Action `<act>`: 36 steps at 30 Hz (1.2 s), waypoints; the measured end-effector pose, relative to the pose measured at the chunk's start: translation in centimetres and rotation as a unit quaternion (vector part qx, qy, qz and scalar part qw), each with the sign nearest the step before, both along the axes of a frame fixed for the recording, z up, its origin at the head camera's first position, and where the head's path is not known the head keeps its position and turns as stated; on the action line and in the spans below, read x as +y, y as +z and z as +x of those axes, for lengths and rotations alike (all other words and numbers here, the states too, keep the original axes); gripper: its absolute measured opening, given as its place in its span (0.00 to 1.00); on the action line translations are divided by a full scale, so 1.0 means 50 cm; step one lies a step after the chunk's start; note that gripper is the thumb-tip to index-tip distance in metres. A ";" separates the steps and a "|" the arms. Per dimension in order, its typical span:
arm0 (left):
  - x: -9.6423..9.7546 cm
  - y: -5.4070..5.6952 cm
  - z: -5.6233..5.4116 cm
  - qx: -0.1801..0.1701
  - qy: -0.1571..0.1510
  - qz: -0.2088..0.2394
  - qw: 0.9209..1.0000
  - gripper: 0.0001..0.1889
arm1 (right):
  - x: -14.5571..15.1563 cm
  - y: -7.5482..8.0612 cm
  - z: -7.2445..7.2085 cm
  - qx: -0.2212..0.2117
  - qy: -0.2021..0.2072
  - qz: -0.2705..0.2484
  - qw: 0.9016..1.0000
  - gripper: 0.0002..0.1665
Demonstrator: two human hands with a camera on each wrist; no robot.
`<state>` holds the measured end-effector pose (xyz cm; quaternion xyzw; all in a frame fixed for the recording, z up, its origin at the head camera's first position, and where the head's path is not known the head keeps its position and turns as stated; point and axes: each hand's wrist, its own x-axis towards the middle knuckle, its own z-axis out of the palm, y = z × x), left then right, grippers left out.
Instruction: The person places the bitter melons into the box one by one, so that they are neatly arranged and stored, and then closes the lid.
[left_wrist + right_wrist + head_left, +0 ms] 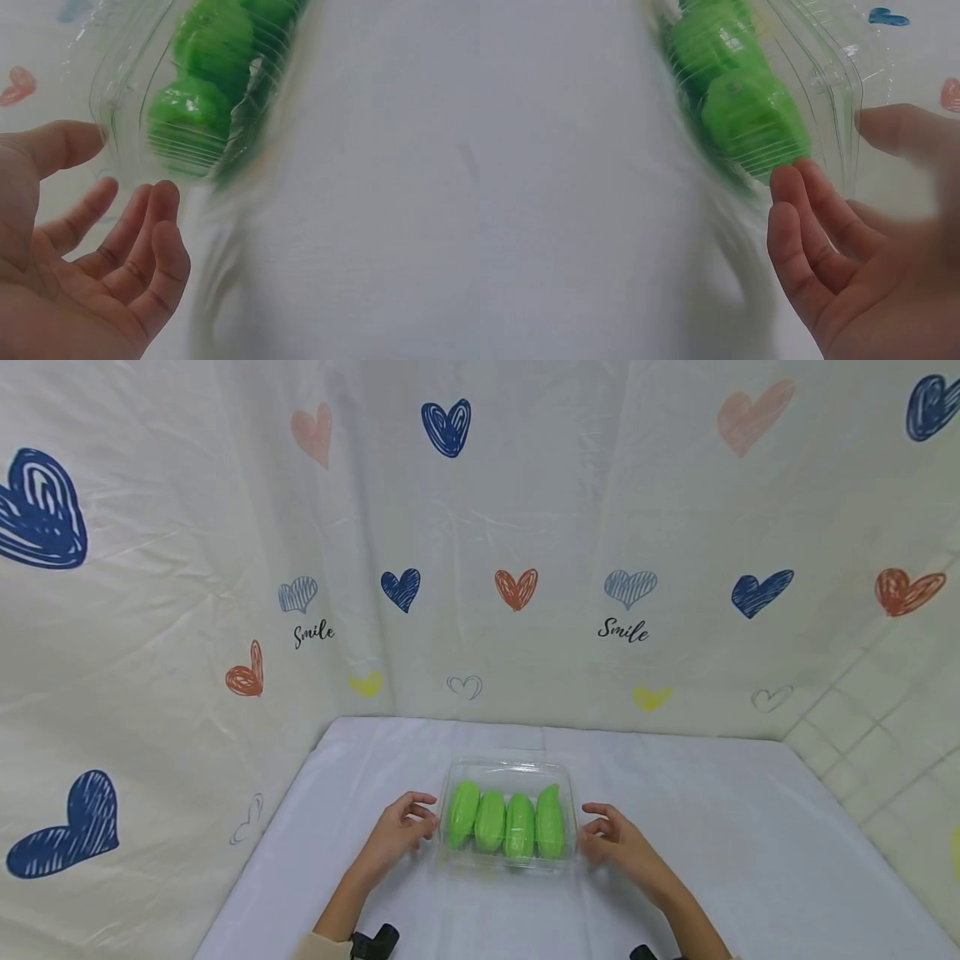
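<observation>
A clear plastic box (510,769) with a lid sits on the white-covered table. Inside it lie several bright green, long, gourd-like pieces (519,827), side by side. My left hand (396,833) is at the box's left side, its fingers loosely bent. In the left wrist view the thumb (71,142) comes right up to the box's rim, and the other fingers spread below the end wall. On the opposite side is my right hand (618,847), fingers relaxed. Its thumb (900,131) reaches the rim in the right wrist view, while the fingertips (785,180) overlap the ribbed end wall.
A white cloth (690,810) covers the table around the box. Behind and to the left hangs a pale curtain (525,510) printed with hearts and the word "Smile". Black wrist cameras (375,942) are worn on the forearms near the bottom edge.
</observation>
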<state>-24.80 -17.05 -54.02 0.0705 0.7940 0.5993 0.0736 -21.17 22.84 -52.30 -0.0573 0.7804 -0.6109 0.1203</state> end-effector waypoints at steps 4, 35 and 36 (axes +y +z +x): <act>-0.002 0.004 0.022 -0.018 -0.006 -0.011 1.000 0.22 | 0.009 -0.005 0.015 -0.006 0.050 -0.006 0.999 0.36; 0.012 0.020 0.050 -0.067 -0.077 -0.021 0.995 0.19 | 0.000 -0.004 0.033 -0.032 0.128 -0.017 0.991 0.22; 0.012 0.019 0.050 -0.066 -0.077 -0.020 0.995 0.19 | 0.000 -0.005 0.032 -0.033 0.130 -0.017 0.991 0.22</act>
